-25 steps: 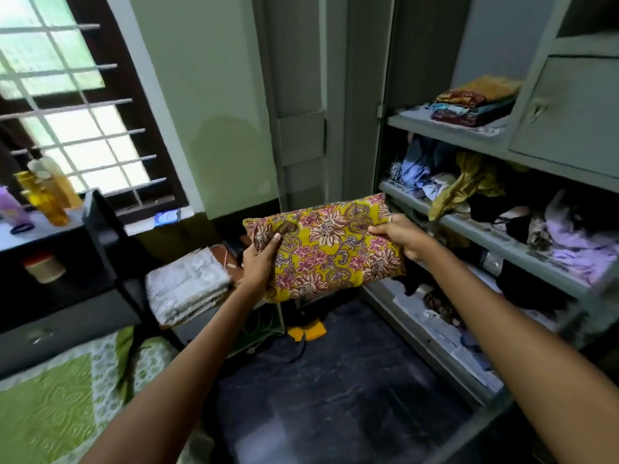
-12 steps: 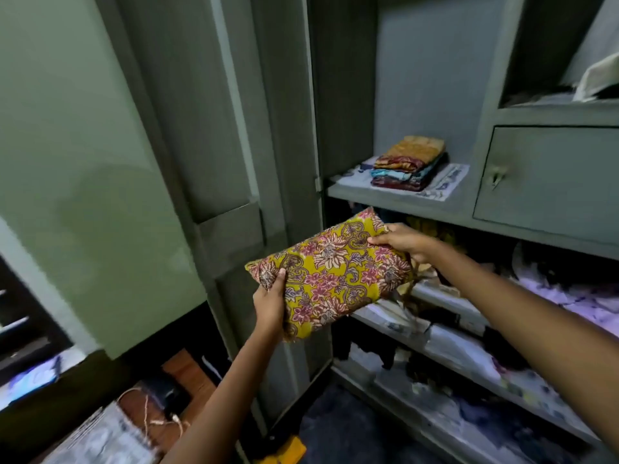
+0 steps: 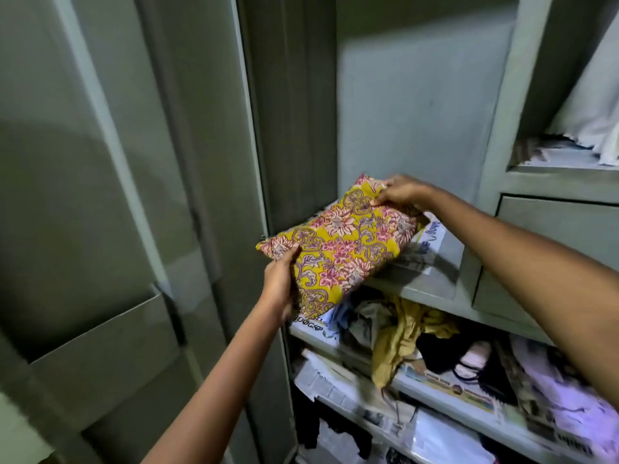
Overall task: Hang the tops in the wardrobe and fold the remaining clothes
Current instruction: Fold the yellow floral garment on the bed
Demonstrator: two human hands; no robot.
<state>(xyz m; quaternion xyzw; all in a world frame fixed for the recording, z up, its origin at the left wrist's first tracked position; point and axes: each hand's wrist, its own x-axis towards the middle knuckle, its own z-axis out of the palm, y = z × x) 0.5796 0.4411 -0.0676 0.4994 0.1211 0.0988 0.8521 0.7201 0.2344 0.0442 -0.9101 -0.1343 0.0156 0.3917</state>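
A grey metal wardrobe (image 3: 418, 95) filled the view, its open door (image 3: 100, 229) standing at the left and a closed drawer (image 3: 552, 249) set into its right side. A newspaper-lined upper shelf (image 3: 425, 283) ran beneath the drawer's left end. On the shelf below it lay a tangle of loose clothes: a crumpled mustard garment (image 3: 402, 336), black pieces (image 3: 445, 353) and pale lilac fabric (image 3: 552, 380) to the right, all on newspaper. Lower shelves held more dark clothing, too blurred to sort out.

The folded floral cloth (image 3: 338, 246), yellow with pink flowers, was at the upper shelf, its far end over the newspaper and its near-left end jutting past the shelf's front edge. The left hand (image 3: 279, 283) gripped its near-left corner, thumb on top and fingers curled underneath. The right hand (image 3: 398, 192) pinched its far top edge, fingers bent over the fold. Whatever lay beneath the cloth on the shelf was hidden. A pale fabric (image 3: 589, 105) at the upper right was cut off by the frame.
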